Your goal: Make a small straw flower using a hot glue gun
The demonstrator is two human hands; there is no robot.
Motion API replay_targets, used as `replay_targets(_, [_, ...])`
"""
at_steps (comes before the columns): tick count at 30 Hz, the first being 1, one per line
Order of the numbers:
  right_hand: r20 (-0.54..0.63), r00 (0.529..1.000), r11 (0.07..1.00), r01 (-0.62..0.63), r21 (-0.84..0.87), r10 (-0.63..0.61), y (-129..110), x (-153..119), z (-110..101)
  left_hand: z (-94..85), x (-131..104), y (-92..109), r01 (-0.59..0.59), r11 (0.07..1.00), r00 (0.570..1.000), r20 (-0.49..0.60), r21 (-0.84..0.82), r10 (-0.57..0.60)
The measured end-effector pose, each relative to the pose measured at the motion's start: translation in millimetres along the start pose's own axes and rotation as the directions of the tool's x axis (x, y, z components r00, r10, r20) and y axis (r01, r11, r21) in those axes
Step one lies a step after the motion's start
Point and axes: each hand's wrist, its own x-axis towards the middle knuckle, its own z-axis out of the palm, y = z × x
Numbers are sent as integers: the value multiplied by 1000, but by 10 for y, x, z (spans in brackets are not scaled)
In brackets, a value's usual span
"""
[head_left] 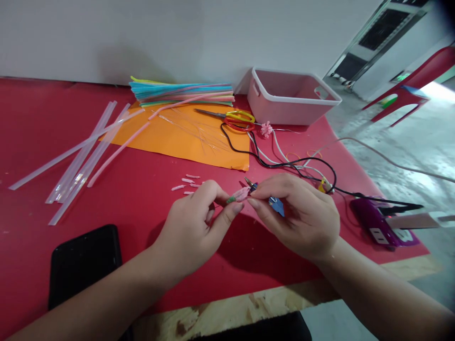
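Observation:
Between its thumb and forefinger, my left hand [199,227] pinches a small pink pipe-cleaner bud [241,194] with a green base. The thumb and forefinger of my right hand [302,213] close at the bud's pink tip; whether they hold a separate little piece there is too small to tell. A blue glue gun [276,206] with a metal nozzle lies behind my right fingers, partly covered by them. Several short pink pipe-cleaner pieces [187,180] lie on the red table just beyond my left hand. Farther back is a fuzzy pink flower [266,129].
Clear glue sticks [81,166] and a black phone [85,260] lie left. Scissors [227,116] and coloured pipe cleaners [181,92] rest on an orange sheet [170,137]. A pink basket [287,109] stands behind. Cables run to a purple power strip [377,222] at right.

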Motion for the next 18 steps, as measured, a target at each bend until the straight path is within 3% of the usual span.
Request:
replay_targets(5, [22, 999, 994, -43, 97, 42, 6, -6, -16, -11, 4, 20, -52, 998, 997, -46, 43, 54])
replay_targets(12, [31, 1000, 984, -4, 176, -2, 16, 22, -84, -15, 2, 80, -34, 995, 993, -117, -91, 24])
replay_targets(18, [48, 999, 980, -31, 198, 22, -3, 11, -95, -19, 7, 64, -108, 994, 991, -85, -15, 107])
